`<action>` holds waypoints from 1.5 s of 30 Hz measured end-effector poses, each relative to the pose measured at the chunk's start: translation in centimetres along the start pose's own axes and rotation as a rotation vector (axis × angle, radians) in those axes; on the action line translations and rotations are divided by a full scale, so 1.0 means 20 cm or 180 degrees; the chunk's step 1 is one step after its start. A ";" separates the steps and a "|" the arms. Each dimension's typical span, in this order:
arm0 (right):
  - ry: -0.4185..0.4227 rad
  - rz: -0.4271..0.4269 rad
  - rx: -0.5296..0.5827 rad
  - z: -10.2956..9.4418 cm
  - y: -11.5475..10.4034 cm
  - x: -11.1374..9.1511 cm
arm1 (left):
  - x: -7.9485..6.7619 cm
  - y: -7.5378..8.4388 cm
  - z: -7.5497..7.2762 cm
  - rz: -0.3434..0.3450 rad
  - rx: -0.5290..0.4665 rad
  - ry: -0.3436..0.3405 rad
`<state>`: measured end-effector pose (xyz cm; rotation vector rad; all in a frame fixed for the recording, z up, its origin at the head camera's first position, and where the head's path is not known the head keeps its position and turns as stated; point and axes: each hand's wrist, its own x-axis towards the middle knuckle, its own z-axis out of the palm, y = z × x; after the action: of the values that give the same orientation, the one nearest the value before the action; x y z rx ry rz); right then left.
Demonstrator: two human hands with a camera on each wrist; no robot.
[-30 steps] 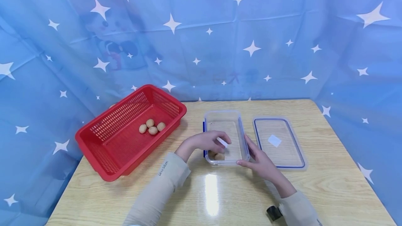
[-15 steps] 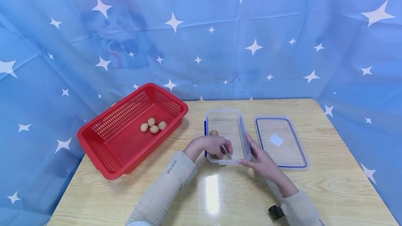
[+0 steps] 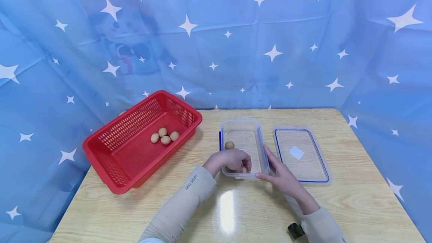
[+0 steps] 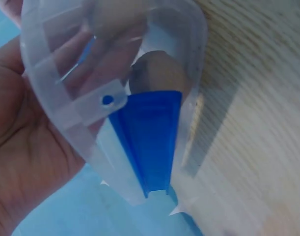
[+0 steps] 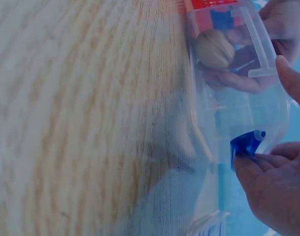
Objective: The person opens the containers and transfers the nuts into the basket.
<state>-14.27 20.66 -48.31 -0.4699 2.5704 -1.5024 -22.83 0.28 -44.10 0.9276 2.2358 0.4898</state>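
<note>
A clear plastic food container with blue side clasps stands on the table. My left hand reaches inside over its left wall, fingers bent down around a walnut at the near end. That walnut shows through the container wall in the right wrist view, between thumb and fingers. Another walnut lies by the left wall, and the left wrist view has a walnut behind the blue clasp. My right hand grips the container's near right corner, thumb at the front rim and fingers along the side.
To the left is a red plastic basket with several walnuts in it. The blue-edged clear lid lies flat right of the container, a white label on it. A blue star-patterned curtain hangs behind the table.
My left hand has moved lower and slightly right inside the container, its fingers closing around a walnut. A walnut by the left wall has come into view. The right hand keeps its grip.
</note>
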 end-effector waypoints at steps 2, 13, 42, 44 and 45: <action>-0.0001 -0.0020 -0.0016 0.00 0.00 0.00 | 0.00 -0.02 0.00 0.0086 -0.0236 0.0054; 0.0028 -0.0062 -0.0071 0.01 0.02 0.01 | -0.02 -0.08 -0.02 0.0334 -0.1078 0.0524; -0.0012 0.0034 -0.0080 0.00 0.00 0.00 | -0.43 -0.22 -0.44 0.0203 -0.2220 0.2121; -0.0014 0.0047 -0.0063 0.00 -0.01 0.00 | -0.49 -0.24 -0.50 0.0126 -0.2154 0.2233; -0.0015 0.0046 -0.0064 0.00 -0.01 0.00 | -0.53 -0.26 -0.52 0.0087 -0.2055 0.2307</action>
<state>-14.25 20.54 -48.18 -0.4556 2.5820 -1.4704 -26.98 -11.78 -34.98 0.4646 2.3866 1.6500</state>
